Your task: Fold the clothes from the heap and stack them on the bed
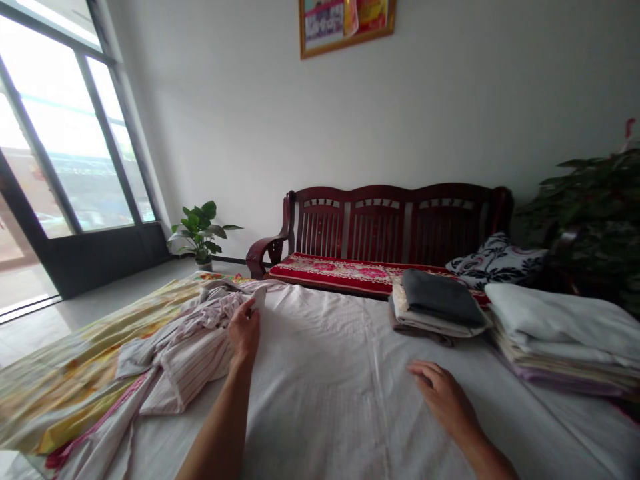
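Seen from the wearer, with twelve straight ahead: the left hand, at eleven o'clock, pinches a pale edge of a striped cloth between thumb and fingers. That cloth lies crumpled from the grip round toward ten o'clock. The right hand, at two o'clock, has loosely bent fingers and nothing visible in its grasp; whether it touches the white sheet below, I cannot tell. As for progress, a dark-topped stack at one o'clock and a larger white-topped stack at two look neatly folded, while the striped cloth is bunched and not yet folded. Between the hands the sheet lies nearly flat, leaving room to move sideways. Its far edge, at twelve, ends in front of a dark red wooden bench; the stacks limit reach on the right. Toward ten, a yellow patterned cloth spreads along the left edge, with a potted plant beyond, at eleven
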Demonstrator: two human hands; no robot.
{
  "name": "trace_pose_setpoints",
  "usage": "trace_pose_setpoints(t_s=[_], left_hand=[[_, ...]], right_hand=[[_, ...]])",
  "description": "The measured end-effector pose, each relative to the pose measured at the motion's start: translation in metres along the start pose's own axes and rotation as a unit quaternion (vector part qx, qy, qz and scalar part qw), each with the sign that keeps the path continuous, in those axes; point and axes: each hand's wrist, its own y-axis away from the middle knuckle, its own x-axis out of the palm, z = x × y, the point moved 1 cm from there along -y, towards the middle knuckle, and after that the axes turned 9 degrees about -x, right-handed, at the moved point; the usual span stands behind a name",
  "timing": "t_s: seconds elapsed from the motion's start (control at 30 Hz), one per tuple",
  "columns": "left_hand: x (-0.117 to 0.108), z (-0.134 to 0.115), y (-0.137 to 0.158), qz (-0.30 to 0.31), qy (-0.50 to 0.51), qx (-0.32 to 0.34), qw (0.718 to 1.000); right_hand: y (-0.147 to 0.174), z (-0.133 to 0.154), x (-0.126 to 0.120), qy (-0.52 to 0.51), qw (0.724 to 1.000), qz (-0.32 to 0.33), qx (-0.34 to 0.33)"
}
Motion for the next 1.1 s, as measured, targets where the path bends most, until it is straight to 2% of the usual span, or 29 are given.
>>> trace_pose_setpoints(t_s=[0.1,0.2,0.3,0.37,0.43,0.5,0.53,0.57,0.6,0.63,0.7,0.73,0.77,0.8,0.83,0.87,0.93,1.1], left_hand=[[0.027,-0.026,0.027,0.06,0.13,0.09,0.986],[0.056,-0.046,0.066,0.154,0.224,0.142,0.952],[0.075,-0.052,0.109,0.267,0.264,0.166,0.912],[0.08,-0.051,0.135,0.338,0.266,0.174,0.886],[0.078,-0.051,0.155,0.441,0.236,0.193,0.844],[0.075,-0.053,0.165,0.577,0.175,0.2,0.772],[0.073,-0.054,0.165,0.625,0.146,0.194,0.742],[0.072,-0.054,0.161,0.643,0.126,0.187,0.732],[0.07,-0.055,0.153,0.625,0.115,0.181,0.75],[0.069,-0.055,0.141,0.572,0.108,0.179,0.793],[0.065,-0.051,0.111,0.392,0.091,0.172,0.899],[0.062,-0.046,0.095,0.298,0.074,0.152,0.939],[0.059,-0.04,0.079,0.212,0.063,0.115,0.968],[0.056,-0.032,0.064,0.144,0.062,0.065,0.986],[0.053,-0.023,0.051,0.1,0.076,0.005,0.992],[0.051,-0.015,0.039,0.083,0.106,-0.054,0.989],[0.05,-0.001,0.022,0.093,0.169,-0.126,0.973],[0.059,0.005,-0.003,0.117,0.283,-0.168,0.937]], right_hand=[[-0.001,0.001,0.0,0.001,1.0,0.004,0.003],[-0.001,0.001,-0.002,0.002,1.0,0.016,-0.003],[0.0,0.003,-0.004,0.004,1.0,0.021,-0.016],[0.0,0.003,-0.004,0.007,1.0,0.016,-0.022],[0.0,0.004,-0.004,0.011,1.0,0.013,-0.024],[0.0,0.004,-0.003,0.019,1.0,0.012,-0.02],[0.0,0.004,-0.002,0.022,1.0,0.012,-0.017],[0.001,0.005,-0.002,0.023,1.0,0.013,-0.016],[0.001,0.005,-0.001,0.023,1.0,0.013,-0.015],[0.001,0.005,-0.001,0.022,1.0,0.014,-0.015],[0.002,0.005,0.0,0.019,1.0,0.012,-0.018],[0.002,0.005,0.0,0.02,1.0,0.009,-0.019],[0.003,0.005,0.0,0.021,1.0,0.005,-0.022],[0.003,0.004,0.0,0.023,0.999,0.003,-0.026],[0.003,0.004,0.0,0.024,0.999,0.003,-0.03],[0.003,0.004,0.0,0.026,0.999,0.004,-0.032],[0.003,0.004,0.0,0.029,0.999,0.007,-0.034],[0.003,0.005,0.0,0.034,0.999,0.005,-0.033]])
